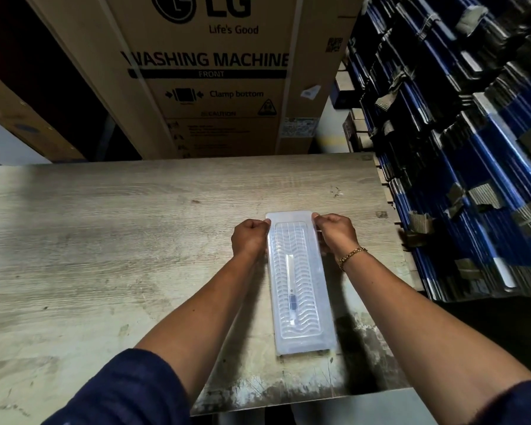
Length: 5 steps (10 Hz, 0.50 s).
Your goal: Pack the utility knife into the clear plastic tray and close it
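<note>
A long clear plastic tray (318, 305) lies lengthwise on the wooden table (120, 240), its ribbed lid down over it. Inside, a slim white utility knife (292, 289) with a dark blue slider shows through the plastic. My left hand (249, 237) grips the tray's far left edge, fingers curled on the rim. On the far right edge my right hand (336, 233) does the same; a gold bracelet sits on that wrist. Both hands press at the far end of the tray.
A large cardboard washing machine box (212, 72) stands behind the table's far edge. Stacks of blue and black flat packs (472, 148) fill the right side, close to the table's right edge. The table's near edge is worn and chipped.
</note>
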### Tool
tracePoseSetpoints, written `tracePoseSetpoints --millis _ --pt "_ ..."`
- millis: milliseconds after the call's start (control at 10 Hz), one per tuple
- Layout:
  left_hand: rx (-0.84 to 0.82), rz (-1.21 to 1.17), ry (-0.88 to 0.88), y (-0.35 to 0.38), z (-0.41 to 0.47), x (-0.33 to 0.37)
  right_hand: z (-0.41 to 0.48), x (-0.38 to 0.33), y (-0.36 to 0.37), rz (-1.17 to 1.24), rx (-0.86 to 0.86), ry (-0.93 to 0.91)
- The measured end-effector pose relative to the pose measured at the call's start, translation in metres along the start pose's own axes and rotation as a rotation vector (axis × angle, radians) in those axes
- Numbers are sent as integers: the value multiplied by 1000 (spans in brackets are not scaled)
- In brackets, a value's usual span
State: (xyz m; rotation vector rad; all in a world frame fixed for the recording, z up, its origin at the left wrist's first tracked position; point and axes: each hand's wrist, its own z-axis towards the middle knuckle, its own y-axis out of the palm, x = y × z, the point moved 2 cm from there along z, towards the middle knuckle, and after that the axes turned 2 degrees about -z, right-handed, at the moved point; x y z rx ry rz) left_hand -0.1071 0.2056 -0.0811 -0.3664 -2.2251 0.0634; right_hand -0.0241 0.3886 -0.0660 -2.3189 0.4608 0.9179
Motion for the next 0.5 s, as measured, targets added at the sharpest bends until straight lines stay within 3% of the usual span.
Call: tracePoseSetpoints --millis 100,300,500 --pt "-20 71 53 -10 -8 4 -6 -9 -8 -115 10 -84" --pt "-52 443 293 -48 -34 25 -39 -29 -18 -512 -27 -346" --pt "3 841 570 -85 -70 36 -79 -23 -18 -788 45 -489"
